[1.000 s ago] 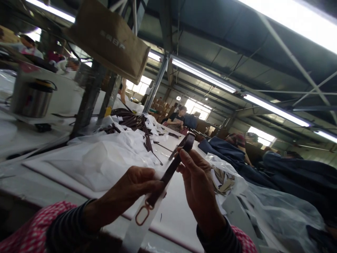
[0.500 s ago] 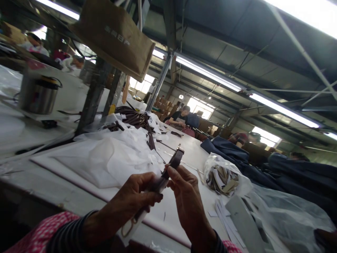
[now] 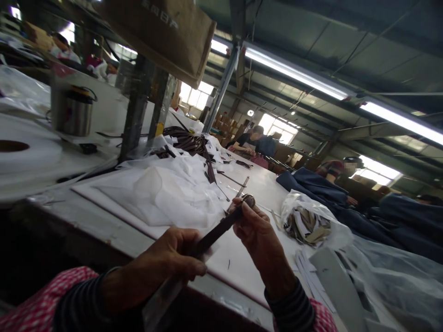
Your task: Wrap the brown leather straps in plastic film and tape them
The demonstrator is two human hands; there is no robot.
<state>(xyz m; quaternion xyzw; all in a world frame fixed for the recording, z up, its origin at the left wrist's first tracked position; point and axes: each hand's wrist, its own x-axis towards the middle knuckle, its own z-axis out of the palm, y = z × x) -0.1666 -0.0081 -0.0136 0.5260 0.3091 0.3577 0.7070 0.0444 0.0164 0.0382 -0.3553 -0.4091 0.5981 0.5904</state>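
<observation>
A dark strap (image 3: 218, 232) runs slantwise between my two hands, above the near part of the white worktable. My left hand (image 3: 166, 253) is closed round its lower part, thumb on top. My right hand (image 3: 259, 237) pinches the far end beside a round metal fitting (image 3: 248, 199); its fingers partly cover that end. Below my left hand hangs a pale, see-through length (image 3: 162, 295), blurred, perhaps a plastic wrap. Beyond the strap lies a heap of thin white sheets (image 3: 173, 189).
Brown straps (image 3: 187, 140) lie bundled behind the white heap. A plastic bag of offcuts (image 3: 306, 226), white strips (image 3: 313, 276) and a grey box-like object (image 3: 341, 286) stand at right, near dark blue fabric (image 3: 311, 189). A metal post (image 3: 136, 106) rises at left. People work farther back.
My right hand has shifted up along the strap to the end with the metal fitting. More strap shows between my hands. The view has turned slightly left and down.
</observation>
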